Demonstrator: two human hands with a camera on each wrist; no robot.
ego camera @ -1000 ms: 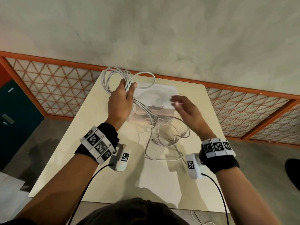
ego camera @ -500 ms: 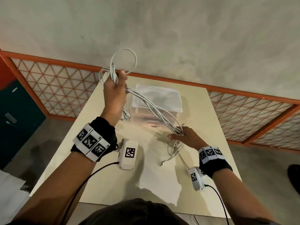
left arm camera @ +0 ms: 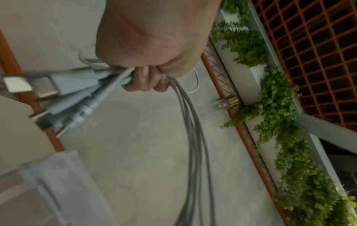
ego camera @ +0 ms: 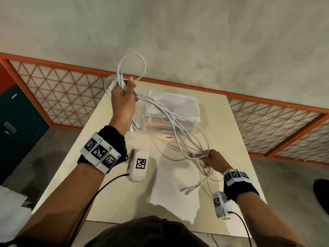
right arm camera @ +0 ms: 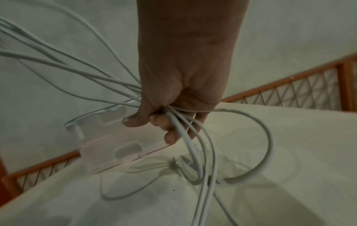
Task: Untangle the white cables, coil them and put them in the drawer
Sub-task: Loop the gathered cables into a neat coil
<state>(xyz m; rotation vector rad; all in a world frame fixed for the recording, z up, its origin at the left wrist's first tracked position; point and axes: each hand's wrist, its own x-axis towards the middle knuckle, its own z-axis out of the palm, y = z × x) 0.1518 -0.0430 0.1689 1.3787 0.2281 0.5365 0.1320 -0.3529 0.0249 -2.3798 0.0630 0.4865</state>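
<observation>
Nearest, on the pale table (ego camera: 114,193): loose plug ends of the white cables (ego camera: 170,118), trailing toward the near edge. Just above them, right hand (ego camera: 213,160) curled round a gathered bunch of strands, thumb and fingers (right arm camera: 135,120) pinched closed on it. From there, long axis of the bundle slanting up and away to the left, sagging in between, crossing over the clear drawer unit (ego camera: 160,125). Drawer unit at the table's far side, white cloth (ego camera: 172,106) on top; contents impossible to tell. Farthest, left hand (ego camera: 122,102) raised beyond the table's far left corner, fist tight on coiled loops, connectors (left arm camera: 48,91) poking out beside the fingers.
</observation>
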